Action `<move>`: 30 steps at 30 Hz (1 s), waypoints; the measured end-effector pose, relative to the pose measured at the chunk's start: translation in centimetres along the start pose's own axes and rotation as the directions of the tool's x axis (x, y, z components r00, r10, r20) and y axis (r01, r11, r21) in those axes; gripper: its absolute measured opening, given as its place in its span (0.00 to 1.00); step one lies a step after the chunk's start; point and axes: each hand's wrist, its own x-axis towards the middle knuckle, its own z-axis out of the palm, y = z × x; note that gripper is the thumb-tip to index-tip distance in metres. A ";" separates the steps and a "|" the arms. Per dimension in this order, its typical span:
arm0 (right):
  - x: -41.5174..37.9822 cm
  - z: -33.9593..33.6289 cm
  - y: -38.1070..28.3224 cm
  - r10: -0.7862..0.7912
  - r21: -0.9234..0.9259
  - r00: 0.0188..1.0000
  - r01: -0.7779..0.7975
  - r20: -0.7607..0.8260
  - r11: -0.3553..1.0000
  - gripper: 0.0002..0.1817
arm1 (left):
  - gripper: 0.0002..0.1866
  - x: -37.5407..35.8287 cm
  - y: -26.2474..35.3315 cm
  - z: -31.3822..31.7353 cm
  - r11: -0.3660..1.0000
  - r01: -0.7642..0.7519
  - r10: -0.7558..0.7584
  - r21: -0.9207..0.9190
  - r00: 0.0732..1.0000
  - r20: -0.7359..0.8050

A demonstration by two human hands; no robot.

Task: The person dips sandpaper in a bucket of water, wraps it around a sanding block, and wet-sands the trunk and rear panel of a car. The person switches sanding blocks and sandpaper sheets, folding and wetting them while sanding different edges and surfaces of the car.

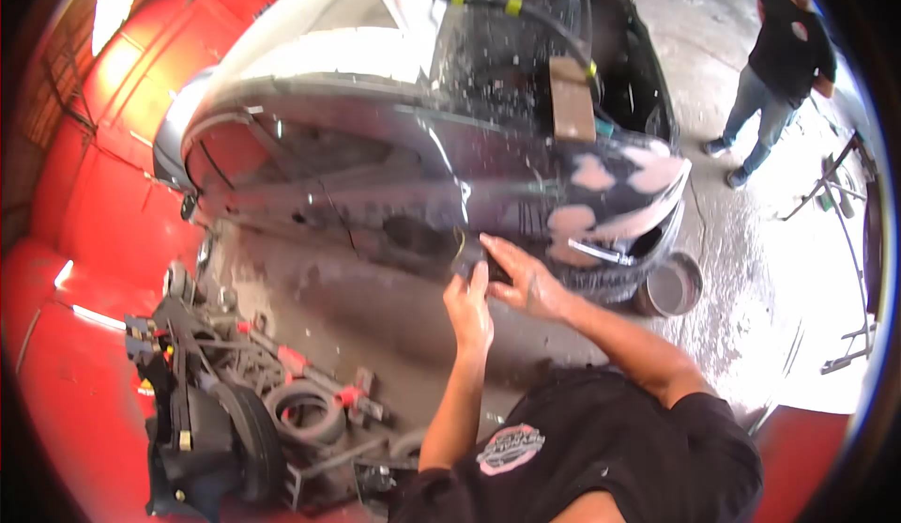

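My left hand (469, 309) pinches a small dark grey piece (464, 258) with a thin yellowish edge, perhaps a folded sheet. My right hand (526, 281) is beside it, fingers stretched out, fingertips close to that piece. Both are in front of the side of a dark car (375, 194), low near its wheel arch. Toward the right, the car's bumper corner carries pale pinkish patches (572, 221) on dark paint. What the right palm touches is hidden.
A round bucket (670, 284) stands by the bumper. A brown block (572, 99) rests on the car. At lower left lie a tyre (305, 413), metal stands and a black bumper part (202, 457). Another person (784, 53) stands at upper right on wet floor. Red walls enclose the left.
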 end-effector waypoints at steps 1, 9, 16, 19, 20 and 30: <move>0.4 -0.1 -0.6 0.014 0.064 1.000 -0.013 -0.017 0.998 0.39 | 0.14 0.1 0.3 -0.7 1.000 0.001 -0.001 0.011 0.999 0.047; 2.6 -1.5 -2.8 0.203 0.247 0.976 -0.178 -0.081 0.953 0.28 | 0.08 1.8 1.6 2.2 0.975 -0.221 0.218 0.002 0.962 -0.162; 5.4 -3.2 -0.5 0.109 0.270 0.994 -0.107 0.005 0.957 0.32 | 0.04 5.6 2.0 4.0 0.962 -0.269 0.264 -0.048 0.960 -0.092; 8.5 -6.2 0.4 0.021 0.237 0.999 -0.031 0.044 0.971 0.34 | 0.06 6.7 3.8 8.4 0.928 -0.372 0.370 -0.022 0.927 -0.068; 9.6 -7.1 0.9 -0.021 0.224 0.999 0.013 0.034 0.974 0.34 | 0.10 7.6 3.4 8.9 0.917 -0.398 0.399 0.023 0.915 -0.067; 23.6 -25.3 4.6 -0.542 -0.254 0.810 0.488 -0.225 0.835 0.21 | 0.21 17.9 12.2 18.3 0.454 -0.608 0.855 0.651 0.504 -0.124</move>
